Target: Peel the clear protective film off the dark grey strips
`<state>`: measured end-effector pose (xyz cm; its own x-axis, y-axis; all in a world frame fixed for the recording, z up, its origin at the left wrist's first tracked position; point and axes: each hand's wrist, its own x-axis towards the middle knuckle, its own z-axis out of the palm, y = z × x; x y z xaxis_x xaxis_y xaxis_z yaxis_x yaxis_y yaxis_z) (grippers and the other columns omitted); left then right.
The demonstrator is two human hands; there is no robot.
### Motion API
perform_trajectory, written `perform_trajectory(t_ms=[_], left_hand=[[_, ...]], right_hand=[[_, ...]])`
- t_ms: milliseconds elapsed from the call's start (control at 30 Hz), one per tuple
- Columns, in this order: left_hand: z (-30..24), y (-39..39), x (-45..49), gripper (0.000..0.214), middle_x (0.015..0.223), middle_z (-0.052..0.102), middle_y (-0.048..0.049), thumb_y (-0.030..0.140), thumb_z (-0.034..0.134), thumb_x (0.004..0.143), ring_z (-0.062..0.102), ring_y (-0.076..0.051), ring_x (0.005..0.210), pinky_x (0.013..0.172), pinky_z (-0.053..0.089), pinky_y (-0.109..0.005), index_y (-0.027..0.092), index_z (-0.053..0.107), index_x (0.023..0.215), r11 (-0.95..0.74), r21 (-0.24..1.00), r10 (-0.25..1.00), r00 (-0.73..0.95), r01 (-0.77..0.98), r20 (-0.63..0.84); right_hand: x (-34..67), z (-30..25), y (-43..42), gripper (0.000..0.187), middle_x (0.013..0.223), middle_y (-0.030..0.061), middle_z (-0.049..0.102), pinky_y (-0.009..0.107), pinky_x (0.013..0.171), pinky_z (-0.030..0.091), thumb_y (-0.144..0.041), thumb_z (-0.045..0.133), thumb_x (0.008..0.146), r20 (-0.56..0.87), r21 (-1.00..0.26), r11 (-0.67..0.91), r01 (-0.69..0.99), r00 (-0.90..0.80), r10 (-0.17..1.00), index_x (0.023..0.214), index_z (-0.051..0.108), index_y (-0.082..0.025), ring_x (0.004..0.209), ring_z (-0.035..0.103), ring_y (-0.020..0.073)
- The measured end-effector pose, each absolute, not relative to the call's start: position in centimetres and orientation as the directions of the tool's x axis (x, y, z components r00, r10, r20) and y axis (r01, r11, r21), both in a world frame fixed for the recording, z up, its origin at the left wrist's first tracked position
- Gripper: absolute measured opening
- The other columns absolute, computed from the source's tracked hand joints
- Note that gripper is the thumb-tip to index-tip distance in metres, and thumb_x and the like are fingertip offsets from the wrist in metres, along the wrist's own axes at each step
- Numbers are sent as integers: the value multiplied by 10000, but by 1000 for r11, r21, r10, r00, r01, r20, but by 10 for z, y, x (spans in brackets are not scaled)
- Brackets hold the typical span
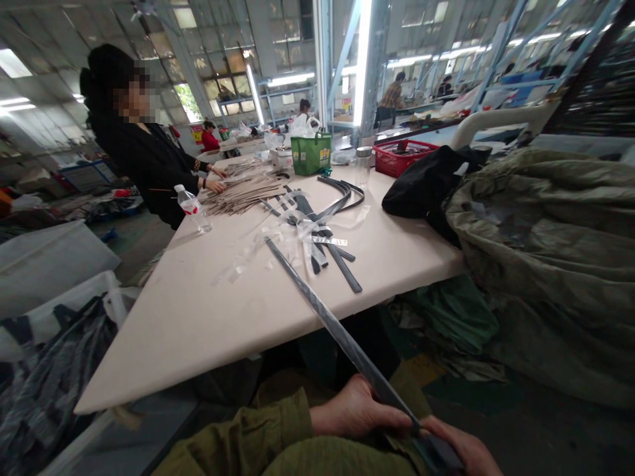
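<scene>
My left hand (354, 410) and my right hand (459, 446) sit low at the frame's bottom, both closed around the near end of a long thin dark strip in clear plastic wrap (327, 311). The strip slants up and away over the edge of the pale table (208, 317). Further along the table lies a loose pile of similar dark strips with clear wrappers (317, 231). My olive sleeve covers the left forearm.
A person in black stands at the table's left, hands on a stack of brown flat pieces (243, 192). A water bottle (193, 208), a green bag (311, 153), a clear jar (363, 166) and a red basket (404, 155) stand beyond. A big olive sack (555, 264) fills the right.
</scene>
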<state>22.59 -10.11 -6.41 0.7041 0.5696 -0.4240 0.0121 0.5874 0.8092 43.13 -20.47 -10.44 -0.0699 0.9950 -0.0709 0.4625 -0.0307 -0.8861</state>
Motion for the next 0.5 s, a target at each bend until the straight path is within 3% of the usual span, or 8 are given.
perform_trajectory(t_ms=[100,167,267,367,500], left_hand=[[-52,-96,224,374,650,661,-34,373,884,536,579,-124,570,608,469,-261,96,723,730,698,716,522,691,-7,-501],[-41,-93,221,371,677,663,-26,343,866,586,574,-105,551,596,475,-246,106,720,832,791,609,467,694,-50,-549],[-28,-92,218,385,756,682,-26,293,847,648,584,-84,553,601,483,-222,122,700,961,847,520,425,727,-109,-540],[-21,-94,217,365,756,683,-31,260,852,654,597,-81,555,600,483,-213,104,693,944,853,511,403,762,-110,-507],[-16,-92,214,431,877,724,-81,188,820,685,687,-150,714,724,534,-269,101,655,1074,849,495,446,754,-185,-483]], right_hand=[[422,-85,-190,414,804,35,765,245,639,594,-589,543,891,19,-914,-6,406,60,998,878,784,-252,688,721,232],[421,-68,-186,362,1047,71,757,286,766,606,-524,546,922,109,-909,42,414,140,984,1028,765,-256,898,727,255],[418,-42,-183,283,1293,96,657,348,945,551,-398,597,931,295,-863,260,432,12,956,1144,730,-268,1133,654,264],[405,-22,-177,230,1274,92,669,331,921,560,-321,663,908,379,-826,411,387,-158,912,1120,743,-277,1085,681,248],[399,-6,-175,166,1042,81,760,321,786,600,-294,667,913,382,-858,394,330,-103,918,1042,765,-259,911,730,241]])
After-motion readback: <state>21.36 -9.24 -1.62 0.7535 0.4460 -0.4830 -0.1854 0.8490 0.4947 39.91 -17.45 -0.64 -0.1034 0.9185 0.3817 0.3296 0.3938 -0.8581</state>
